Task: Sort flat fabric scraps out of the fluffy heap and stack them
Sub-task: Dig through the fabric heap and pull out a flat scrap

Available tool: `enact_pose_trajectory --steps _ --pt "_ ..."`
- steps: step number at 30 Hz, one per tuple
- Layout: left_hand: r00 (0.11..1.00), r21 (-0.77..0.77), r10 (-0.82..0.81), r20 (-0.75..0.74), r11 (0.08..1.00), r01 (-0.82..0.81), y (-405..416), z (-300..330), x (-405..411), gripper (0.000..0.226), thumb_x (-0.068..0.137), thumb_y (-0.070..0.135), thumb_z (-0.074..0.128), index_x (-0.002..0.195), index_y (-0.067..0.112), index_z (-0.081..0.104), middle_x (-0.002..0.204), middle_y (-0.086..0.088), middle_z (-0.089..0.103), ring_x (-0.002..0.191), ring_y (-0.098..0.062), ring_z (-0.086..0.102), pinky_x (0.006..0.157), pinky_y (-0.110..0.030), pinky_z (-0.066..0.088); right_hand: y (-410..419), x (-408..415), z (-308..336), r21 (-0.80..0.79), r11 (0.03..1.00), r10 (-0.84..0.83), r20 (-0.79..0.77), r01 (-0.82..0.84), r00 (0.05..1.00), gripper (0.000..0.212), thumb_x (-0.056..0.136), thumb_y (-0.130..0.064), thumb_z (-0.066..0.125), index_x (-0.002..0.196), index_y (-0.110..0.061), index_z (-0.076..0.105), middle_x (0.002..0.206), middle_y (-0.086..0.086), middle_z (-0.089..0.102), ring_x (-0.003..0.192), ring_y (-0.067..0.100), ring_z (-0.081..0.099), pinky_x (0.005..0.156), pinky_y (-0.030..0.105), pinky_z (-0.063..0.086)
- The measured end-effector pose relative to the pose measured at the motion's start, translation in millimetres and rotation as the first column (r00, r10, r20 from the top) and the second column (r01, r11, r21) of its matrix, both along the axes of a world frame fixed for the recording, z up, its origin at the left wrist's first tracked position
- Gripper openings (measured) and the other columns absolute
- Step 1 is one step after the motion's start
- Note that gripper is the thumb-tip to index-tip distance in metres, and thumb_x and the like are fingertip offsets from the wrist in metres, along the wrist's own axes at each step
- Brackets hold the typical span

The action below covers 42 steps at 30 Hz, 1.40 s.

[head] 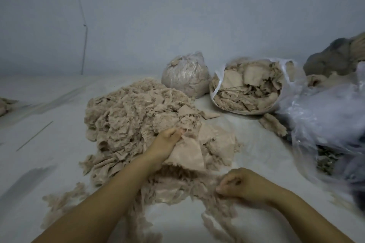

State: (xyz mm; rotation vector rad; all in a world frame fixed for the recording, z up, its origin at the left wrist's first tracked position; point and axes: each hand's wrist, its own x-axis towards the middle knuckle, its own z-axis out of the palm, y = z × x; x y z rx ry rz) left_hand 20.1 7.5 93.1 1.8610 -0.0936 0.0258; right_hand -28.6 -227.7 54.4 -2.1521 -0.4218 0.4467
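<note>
A big heap of beige fluffy fabric (136,112) lies on the pale floor sheet in the middle. My left hand (166,142) reaches into its right side, and its fingers grip a bundle of flat beige scraps (189,154) that hangs under the hand. Below that, thin fluffy strands (173,189) spread toward me. My right hand (239,185) is curled at the near right, pinching a wisp of fluff at the strands' edge. More flat scraps (221,144) lie just right of the heap.
An open white plastic bag (248,87) full of flat scraps stands behind the heap, and a tied clear bag (185,75) is beside it. Crumpled plastic bags (325,124) fill the right side. A small fluffy piece (273,124) lies near them. A wall rises behind.
</note>
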Motion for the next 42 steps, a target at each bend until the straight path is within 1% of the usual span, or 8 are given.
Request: enact_pose_trajectory --steps 7,12,15,17,25,35,39,42 --pt "0.954 -0.239 -0.227 -0.193 0.954 0.179 -42 -17 9 0.038 0.096 0.040 0.045 0.086 0.012 0.070 0.097 -0.011 0.070 0.085 -0.021 0.066 0.080 -0.030 0.050 35 30 6 0.620 0.717 -0.260 -0.188 0.320 0.947 0.005 0.087 -0.013 0.065 0.089 -0.012 0.069 0.081 0.001 0.074 0.072 0.012 0.068 0.060 0.021 0.051" --pt "0.939 -0.163 -0.298 -0.173 0.949 0.272 -47 -22 10 0.060 0.073 0.062 0.066 0.122 0.031 0.053 0.125 0.003 0.058 0.107 -0.010 0.059 0.086 -0.025 0.050 34 41 6 0.491 0.811 -0.316 -0.094 0.320 0.944 0.026 0.092 -0.020 0.058 0.078 -0.001 0.065 0.075 0.010 0.067 0.067 0.024 0.060 0.064 0.028 0.045" --pt "0.972 -0.020 -0.222 0.077 0.974 0.224 -58 -29 14 0.011 0.083 0.020 0.072 0.089 0.023 0.063 0.085 0.016 0.065 0.078 0.004 0.059 0.072 -0.013 0.046 30 43 6 0.427 0.846 -0.331 -0.048 0.319 0.943 0.029 0.095 -0.022 0.052 0.076 -0.012 0.072 0.075 -0.003 0.073 0.065 0.011 0.065 0.059 0.016 0.047" --pt "0.988 -0.092 -0.119 0.101 0.987 0.129 -64 -30 18 0.026 0.092 0.014 0.058 0.067 0.016 0.054 0.058 0.012 0.054 0.056 -0.005 0.051 0.053 -0.013 0.040 23 44 3 0.433 0.832 -0.356 -0.062 0.347 0.932 0.033 0.096 -0.031 0.051 0.072 -0.010 0.060 0.067 0.003 0.059 0.061 0.018 0.051 0.055 0.021 0.040" --pt "0.986 -0.311 0.156 -0.053 0.936 -0.165 -72 -32 41 0.029 0.100 0.024 0.043 0.082 0.005 0.056 0.049 0.003 0.051 0.036 -0.006 0.046 0.036 -0.015 0.039 -17 48 -7 0.531 0.705 -0.432 -0.204 0.470 0.878 0.027 0.095 -0.028 0.054 0.081 -0.008 0.065 0.075 0.008 0.065 0.067 0.017 0.059 0.061 0.026 0.046" --pt "0.886 -0.451 -0.440 -0.147 0.827 0.336 -132 -50 16 0.033 0.084 0.027 0.069 0.113 0.011 0.062 0.098 -0.001 0.072 0.094 -0.018 0.068 0.083 -0.028 0.053 -35 55 -14 0.779 0.456 -0.347 -0.288 0.429 0.892 0.026 0.090 -0.027 0.057 0.092 -0.005 0.071 0.088 0.019 0.070 0.078 0.026 0.066 0.067 0.032 0.055" --pt "0.964 -0.274 -0.244 -0.109 0.939 0.207 -137 -59 18 0.016 0.094 0.019 0.056 0.082 0.010 0.063 0.059 0.003 0.059 0.051 -0.007 0.053 0.051 -0.020 0.043 -55 65 -15 0.566 0.568 -0.731 0.014 0.598 0.682 0.023 0.094 -0.021 0.058 0.073 -0.019 0.068 0.070 -0.005 0.067 0.070 0.014 0.059 0.057 0.013 0.044" --pt "0.972 0.220 -0.186 0.142 0.963 0.153 -122 -65 24 0.017 0.093 0.017 0.055 0.079 0.010 0.062 0.064 0.002 0.057 0.059 -0.009 0.050 0.055 -0.021 0.038 -75 73 -22 0.179 0.676 -0.734 0.246 0.715 0.632 0.020 0.093 -0.028 0.058 0.075 -0.023 0.064 0.081 -0.002 0.067 0.088 0.022 0.061 0.070 0.026 0.039"
